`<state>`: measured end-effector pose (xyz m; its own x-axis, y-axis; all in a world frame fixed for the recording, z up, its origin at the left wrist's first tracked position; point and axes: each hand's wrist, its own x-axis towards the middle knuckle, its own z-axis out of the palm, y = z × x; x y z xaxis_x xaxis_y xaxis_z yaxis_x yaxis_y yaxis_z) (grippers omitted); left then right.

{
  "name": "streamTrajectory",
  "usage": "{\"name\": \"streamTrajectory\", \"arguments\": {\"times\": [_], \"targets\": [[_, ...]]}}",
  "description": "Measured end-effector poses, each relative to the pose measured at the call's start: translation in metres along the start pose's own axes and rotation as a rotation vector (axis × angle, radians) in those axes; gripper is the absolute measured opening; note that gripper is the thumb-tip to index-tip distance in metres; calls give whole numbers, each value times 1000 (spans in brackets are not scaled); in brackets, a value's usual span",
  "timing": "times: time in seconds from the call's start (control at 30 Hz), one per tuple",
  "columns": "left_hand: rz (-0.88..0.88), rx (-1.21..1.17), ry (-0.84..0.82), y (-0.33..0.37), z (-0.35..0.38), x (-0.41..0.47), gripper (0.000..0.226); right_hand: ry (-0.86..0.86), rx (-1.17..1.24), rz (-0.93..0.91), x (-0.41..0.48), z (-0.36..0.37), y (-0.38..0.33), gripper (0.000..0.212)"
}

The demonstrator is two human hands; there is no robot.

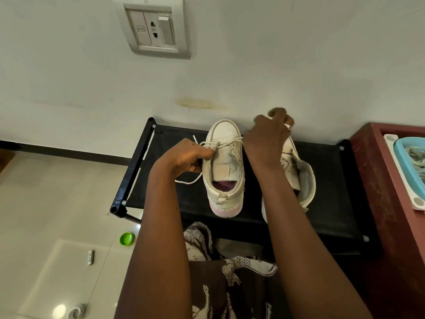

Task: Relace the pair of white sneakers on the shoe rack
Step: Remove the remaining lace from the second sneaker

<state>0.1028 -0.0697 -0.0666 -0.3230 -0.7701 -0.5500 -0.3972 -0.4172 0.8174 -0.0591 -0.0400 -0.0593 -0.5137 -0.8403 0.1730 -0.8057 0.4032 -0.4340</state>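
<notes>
Two white sneakers stand on the black shoe rack [326,180], toes toward the wall. The left sneaker [224,171] has a white lace [226,142] threaded across its lowest eyelets. My left hand [186,157] pinches the lace at the shoe's left eyelets, and a loose lace end hangs below it. My right hand [268,139] is raised over the gap between the shoes and pulls the lace's other end taut to the right, fingers curled. The right sneaker [299,178] has no lace that I can see, and my right arm partly hides it.
The wall with a switch plate [156,31] rises right behind the rack. A dark red cabinet [379,180] with a blue basket [411,157] stands at the right. On the tiled floor to the left lie a green cap [126,238], a small white tube [90,256] and a tape roll [77,312].
</notes>
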Motion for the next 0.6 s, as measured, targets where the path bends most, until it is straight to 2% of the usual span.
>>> {"name": "streamTrajectory", "arguments": {"times": [0.1, 0.2, 0.47, 0.6], "targets": [[6, -9, -6, -1, 0, -1, 11, -234, 33, -118, -2, 12, -16, 26], [8, -22, -12, -1, 0, -1, 12, -319, -36, -110, -7, 28, -24, 27], [1, -37, -1, 0, 1, -1, 13, -260, -33, -92, -3, 18, -18, 27], [2, -52, 0, 1, 1, -2, 14, -116, 18, 17, 7, 6, 2, 24]]}}
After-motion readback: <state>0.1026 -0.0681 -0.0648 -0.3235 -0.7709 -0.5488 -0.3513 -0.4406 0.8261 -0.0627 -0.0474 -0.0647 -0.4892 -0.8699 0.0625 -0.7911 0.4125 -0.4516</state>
